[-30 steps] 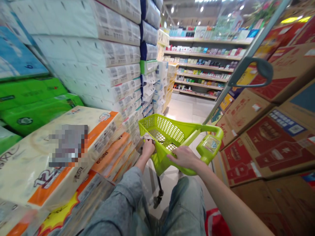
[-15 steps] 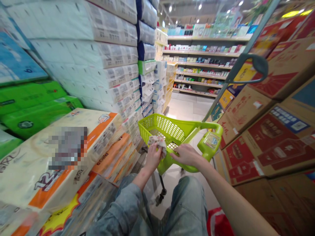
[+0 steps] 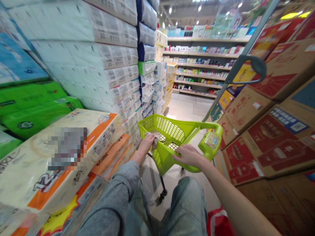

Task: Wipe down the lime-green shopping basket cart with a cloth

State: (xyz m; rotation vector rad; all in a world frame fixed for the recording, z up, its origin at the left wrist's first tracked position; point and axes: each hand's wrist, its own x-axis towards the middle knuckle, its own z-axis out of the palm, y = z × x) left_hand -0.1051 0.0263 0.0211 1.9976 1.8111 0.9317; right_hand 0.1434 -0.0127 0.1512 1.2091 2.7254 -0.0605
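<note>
A lime-green shopping cart with a perforated basket stands in front of my knees. My left hand presses a crumpled, pale patterned cloth over the basket's near-side rim, towards its far left corner. The cloth is partly hidden under my fingers. My right hand is wrapped around the same rim, closer to the cart's handle. On the handle's end sits a small label panel.
Stacked tissue packs rise on the left, with a pixelated object on a cream pack. Red and brown cartons line the right. A grey pole with a loop handle leans there. Stocked shelves stand beyond the tiled floor.
My left hand has slid the cloth along the rim, leftwards and slightly up, away from my right hand. My right hand keeps its grip in the same place.
</note>
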